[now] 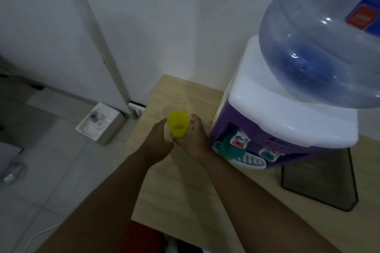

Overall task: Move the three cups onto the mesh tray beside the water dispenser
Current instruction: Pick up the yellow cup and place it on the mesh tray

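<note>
A pale wood-grain table (185, 181) carries a purple-and-white dispenser (273, 127) near its right edge, topped by a clear blue ribbed bottle (320, 47). A dark mesh tray (320, 181), flat and rectangular, lies just beside the dispenser toward the near right. Both hands reach toward the far left corner, where a yellow translucent plastic cup (178, 123) stands upright, mouth up, tapering downward. The left hand (159, 139) and right hand (195, 135) flank it, fingers spread; whether they touch it is unclear.
</note>
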